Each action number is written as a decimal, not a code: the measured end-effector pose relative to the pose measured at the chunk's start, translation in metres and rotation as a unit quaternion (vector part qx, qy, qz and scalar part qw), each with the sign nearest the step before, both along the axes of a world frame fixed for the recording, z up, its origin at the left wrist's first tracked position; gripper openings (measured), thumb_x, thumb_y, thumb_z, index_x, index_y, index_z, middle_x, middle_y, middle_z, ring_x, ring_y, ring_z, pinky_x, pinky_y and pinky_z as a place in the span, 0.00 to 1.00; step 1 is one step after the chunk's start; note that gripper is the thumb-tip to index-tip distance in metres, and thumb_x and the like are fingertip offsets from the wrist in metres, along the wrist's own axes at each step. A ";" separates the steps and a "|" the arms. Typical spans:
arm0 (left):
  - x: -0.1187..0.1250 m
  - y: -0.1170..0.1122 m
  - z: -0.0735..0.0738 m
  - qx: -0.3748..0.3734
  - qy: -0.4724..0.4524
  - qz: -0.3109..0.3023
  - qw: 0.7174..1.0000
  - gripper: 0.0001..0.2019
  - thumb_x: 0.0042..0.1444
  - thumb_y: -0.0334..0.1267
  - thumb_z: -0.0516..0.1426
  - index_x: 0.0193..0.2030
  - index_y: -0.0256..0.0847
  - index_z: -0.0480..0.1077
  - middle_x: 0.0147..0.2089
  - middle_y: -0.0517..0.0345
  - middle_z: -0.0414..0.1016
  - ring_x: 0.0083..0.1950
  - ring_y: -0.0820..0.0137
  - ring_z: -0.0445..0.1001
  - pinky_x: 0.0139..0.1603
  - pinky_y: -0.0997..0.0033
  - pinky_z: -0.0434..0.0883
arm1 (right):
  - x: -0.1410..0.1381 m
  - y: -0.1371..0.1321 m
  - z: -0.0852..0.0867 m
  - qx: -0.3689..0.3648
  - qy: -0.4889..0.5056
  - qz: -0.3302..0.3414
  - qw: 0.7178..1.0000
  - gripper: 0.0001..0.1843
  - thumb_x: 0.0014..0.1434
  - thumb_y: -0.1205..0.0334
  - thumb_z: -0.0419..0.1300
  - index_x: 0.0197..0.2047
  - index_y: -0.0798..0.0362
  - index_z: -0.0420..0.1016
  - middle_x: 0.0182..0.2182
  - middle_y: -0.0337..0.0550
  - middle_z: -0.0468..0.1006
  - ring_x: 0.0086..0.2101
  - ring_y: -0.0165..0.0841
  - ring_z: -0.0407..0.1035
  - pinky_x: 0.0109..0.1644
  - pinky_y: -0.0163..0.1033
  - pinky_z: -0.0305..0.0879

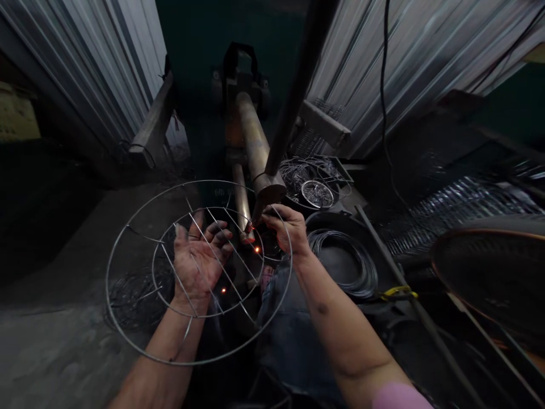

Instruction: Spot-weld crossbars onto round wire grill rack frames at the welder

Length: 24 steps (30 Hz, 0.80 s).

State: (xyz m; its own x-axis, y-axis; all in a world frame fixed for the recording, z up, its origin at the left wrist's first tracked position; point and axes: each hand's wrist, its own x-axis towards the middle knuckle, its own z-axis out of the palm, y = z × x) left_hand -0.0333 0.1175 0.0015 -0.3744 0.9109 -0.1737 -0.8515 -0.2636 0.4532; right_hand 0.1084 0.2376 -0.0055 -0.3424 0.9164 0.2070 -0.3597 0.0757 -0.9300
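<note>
Overlying the left hand (pixel 196 264) is a wire rack (pixel 230 278).

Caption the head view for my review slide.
Bare left hand behind a round silver wire grid, bare right hand by its rim near a brass-coloured metal rod, orange sparks glowing.

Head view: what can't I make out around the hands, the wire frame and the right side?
In the head view:
- Right hand: its own fingers and deep shadow hide what they may hold.
- Left hand: whether it touches the wire frame crossing it is unclear; the wires are too thin.
- Pale lettering: too small and dim to read.
- Dark round object: cut off by the right edge.
- Shiny metal pieces: blurred.
</note>
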 end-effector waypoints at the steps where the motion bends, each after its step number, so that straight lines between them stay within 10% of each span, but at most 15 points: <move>1: 0.001 -0.001 0.000 -0.001 0.004 -0.003 1.000 0.21 0.63 0.54 0.43 0.47 0.42 0.68 0.41 0.45 0.74 0.36 0.61 0.75 0.30 0.62 0.73 | 0.003 -0.001 -0.001 0.007 -0.010 -0.003 1.000 0.11 0.40 0.59 0.73 0.28 0.51 0.79 0.26 0.36 0.75 0.28 0.29 0.68 0.36 0.35 0.66; 9: 0.012 -0.010 0.007 0.025 0.054 0.114 0.992 0.13 0.57 0.48 0.55 0.43 0.43 0.71 0.41 0.54 0.72 0.38 0.64 0.74 0.33 0.64 0.74 | 0.046 -0.034 -0.011 -0.069 -0.029 0.068 0.995 0.18 0.39 0.66 0.73 0.37 0.51 0.80 0.32 0.41 0.79 0.31 0.32 0.71 0.36 0.35 0.67; 15: 0.017 -0.009 0.004 0.030 0.076 0.154 0.985 0.16 0.56 0.52 0.56 0.47 0.47 0.71 0.44 0.55 0.72 0.39 0.64 0.75 0.34 0.64 0.74 | 0.023 -0.048 -0.012 -0.054 -0.014 -0.056 0.997 0.11 0.48 0.57 0.69 0.33 0.54 0.79 0.20 0.37 0.74 0.18 0.26 0.63 0.23 0.31 0.58; 24: 0.020 -0.008 0.005 0.008 0.101 0.156 0.983 0.12 0.56 0.47 0.58 0.44 0.45 0.73 0.42 0.57 0.71 0.38 0.66 0.75 0.35 0.69 0.74 | 0.007 -0.040 -0.001 -0.104 0.014 -0.103 0.989 0.17 0.37 0.54 0.73 0.29 0.54 0.79 0.20 0.37 0.74 0.16 0.23 0.57 0.18 0.30 0.52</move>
State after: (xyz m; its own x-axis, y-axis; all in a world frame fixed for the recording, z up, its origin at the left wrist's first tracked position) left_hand -0.0135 0.1093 0.0066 -0.6611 0.7483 -0.0541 -0.6215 -0.5058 0.5982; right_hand 0.1159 0.1972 -0.0064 -0.1407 0.9899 0.0138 -0.3821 -0.0414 -0.9232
